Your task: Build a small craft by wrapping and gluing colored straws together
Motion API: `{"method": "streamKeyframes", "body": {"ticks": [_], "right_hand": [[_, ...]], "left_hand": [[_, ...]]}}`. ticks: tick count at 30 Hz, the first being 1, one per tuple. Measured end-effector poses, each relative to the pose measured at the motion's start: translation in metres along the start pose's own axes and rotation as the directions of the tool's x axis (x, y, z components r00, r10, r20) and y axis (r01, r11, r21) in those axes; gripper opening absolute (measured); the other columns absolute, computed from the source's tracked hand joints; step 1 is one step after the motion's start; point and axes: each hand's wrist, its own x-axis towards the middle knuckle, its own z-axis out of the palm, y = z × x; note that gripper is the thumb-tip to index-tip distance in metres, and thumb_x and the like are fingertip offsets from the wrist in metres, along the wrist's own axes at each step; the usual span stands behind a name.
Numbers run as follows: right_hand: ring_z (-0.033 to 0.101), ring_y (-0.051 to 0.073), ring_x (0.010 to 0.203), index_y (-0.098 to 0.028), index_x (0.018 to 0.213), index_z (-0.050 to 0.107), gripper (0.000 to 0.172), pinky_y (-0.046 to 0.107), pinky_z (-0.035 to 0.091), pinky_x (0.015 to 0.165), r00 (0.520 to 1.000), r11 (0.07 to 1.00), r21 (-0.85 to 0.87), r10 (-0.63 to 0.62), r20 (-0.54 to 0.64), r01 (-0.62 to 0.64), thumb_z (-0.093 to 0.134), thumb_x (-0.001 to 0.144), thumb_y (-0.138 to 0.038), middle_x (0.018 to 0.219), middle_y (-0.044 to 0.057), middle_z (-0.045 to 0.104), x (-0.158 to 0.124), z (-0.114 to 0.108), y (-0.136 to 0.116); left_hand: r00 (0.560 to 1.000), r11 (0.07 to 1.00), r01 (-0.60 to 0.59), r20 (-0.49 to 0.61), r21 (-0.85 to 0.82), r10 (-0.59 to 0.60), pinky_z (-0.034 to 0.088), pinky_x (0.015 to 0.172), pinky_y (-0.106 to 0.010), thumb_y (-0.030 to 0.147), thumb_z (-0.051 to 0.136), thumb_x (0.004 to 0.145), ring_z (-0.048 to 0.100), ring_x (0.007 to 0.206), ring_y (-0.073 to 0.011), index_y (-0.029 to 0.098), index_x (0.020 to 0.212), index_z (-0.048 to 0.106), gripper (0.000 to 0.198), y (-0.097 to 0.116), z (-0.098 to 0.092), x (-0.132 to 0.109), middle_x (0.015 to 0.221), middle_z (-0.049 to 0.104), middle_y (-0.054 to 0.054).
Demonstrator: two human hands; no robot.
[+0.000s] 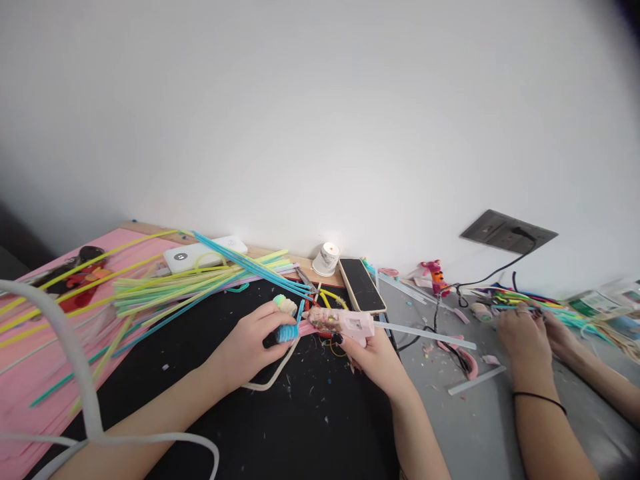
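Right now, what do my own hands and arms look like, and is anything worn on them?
Your left hand and right hand have no gloves, and I can see no rings or watch. The left forearm and right forearm show no sleeves. One right-hand nail is painted dark. The black wristband is on the other person's arm to your right, not yours.

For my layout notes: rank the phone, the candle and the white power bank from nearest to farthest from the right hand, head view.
1. Phone, just behind the right hand holding the glue gun.
2. Candle, left of the phone, by the wall.
3. White power bank, far left, under coloured sticks.
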Motion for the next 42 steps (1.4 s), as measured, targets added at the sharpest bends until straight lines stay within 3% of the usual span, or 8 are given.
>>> {"method": "streamKeyframes", "body": {"ticks": [8, 15, 22, 29, 38, 42], "right_hand": [[0.065, 0.02, 0.075, -0.02, 0.108, 0.066, 0.027, 0.029, 0.054, 0.066, 1.0, 0.999, -0.031, -0.03, -0.001, 0.03, 0.058, 0.084, -0.03, 0.072, 0.003, 0.068, -0.0005, -0.0004, -0.001], [0.06, 0.014, 0.061, -0.02, 0.113, 0.065, 0.031, 0.022, 0.049, 0.052, 0.999, 0.997, -0.071, -0.008, 0.039, 0.011, 0.057, 0.083, -0.024, 0.079, 0.003, 0.068, -0.0023, -0.002, -0.0032], [0.063, 0.019, 0.081, -0.021, 0.117, 0.064, 0.034, 0.026, 0.052, 0.067, 0.998, 0.994, -0.095, -0.052, 0.034, 0.055, 0.056, 0.084, -0.023, 0.089, 0.004, 0.069, -0.0014, -0.0012, -0.0092], [0.063, 0.02, 0.083, -0.02, 0.116, 0.065, 0.034, 0.029, 0.053, 0.071, 0.997, 0.991, -0.114, -0.072, 0.023, 0.074, 0.057, 0.083, -0.024, 0.096, 0.005, 0.069, -0.0008, -0.0019, -0.0071], [0.062, 0.018, 0.075, -0.021, 0.116, 0.065, 0.033, 0.026, 0.051, 0.065, 0.998, 0.994, -0.089, -0.056, 0.018, 0.058, 0.056, 0.084, -0.025, 0.077, 0.003, 0.066, -0.0005, -0.0012, -0.005], [0.054, 0.014, 0.06, -0.019, 0.114, 0.064, 0.031, 0.022, 0.046, 0.055, 1.0, 0.997, -0.071, -0.011, 0.01, 0.012, 0.055, 0.084, -0.024, 0.065, -0.001, 0.059, -0.0013, -0.0013, -0.0015]], "left_hand": [[1.0, 1.0, 0.004, -0.02, 0.015, -0.003, 0.048, 0.072, -0.024, 0.012, 0.058, 0.083, 0.057, 0.076, -0.0145, 0.02, 0.095, 0.065, 0.016, -0.0005, -0.0003, 0.0007, 0.083, 0.055, -0.001], [0.999, 0.999, 0.002, -0.044, 0.04, 0.0, 0.049, 0.073, -0.025, 0.013, 0.058, 0.083, 0.058, 0.077, -0.0148, 0.021, 0.095, 0.064, 0.015, -0.0014, 0.0004, 0.0, 0.085, 0.057, -0.001], [0.999, 1.0, 0.001, -0.036, 0.029, 0.0, 0.049, 0.073, -0.025, 0.014, 0.058, 0.084, 0.058, 0.077, -0.0146, 0.021, 0.094, 0.064, 0.014, -0.0008, 0.0003, 0.0004, 0.084, 0.056, -0.001], [1.0, 1.0, 0.005, -0.019, 0.03, -0.005, 0.048, 0.074, -0.025, 0.015, 0.058, 0.084, 0.057, 0.077, -0.0146, 0.022, 0.094, 0.065, 0.014, 0.0003, -0.0006, 0.0006, 0.084, 0.057, -0.001], [1.0, 1.0, 0.003, -0.013, 0.018, -0.002, 0.048, 0.074, -0.024, 0.013, 0.06, 0.083, 0.057, 0.078, -0.0145, 0.021, 0.094, 0.064, 0.015, -0.0008, 0.0002, -0.0001, 0.085, 0.057, -0.001], [1.0, 1.0, 0.008, 0.003, 0.008, -0.008, 0.047, 0.075, -0.024, 0.012, 0.059, 0.083, 0.057, 0.08, -0.0147, 0.021, 0.095, 0.064, 0.016, -0.0002, 0.0004, -0.0003, 0.086, 0.057, -0.001]]}}
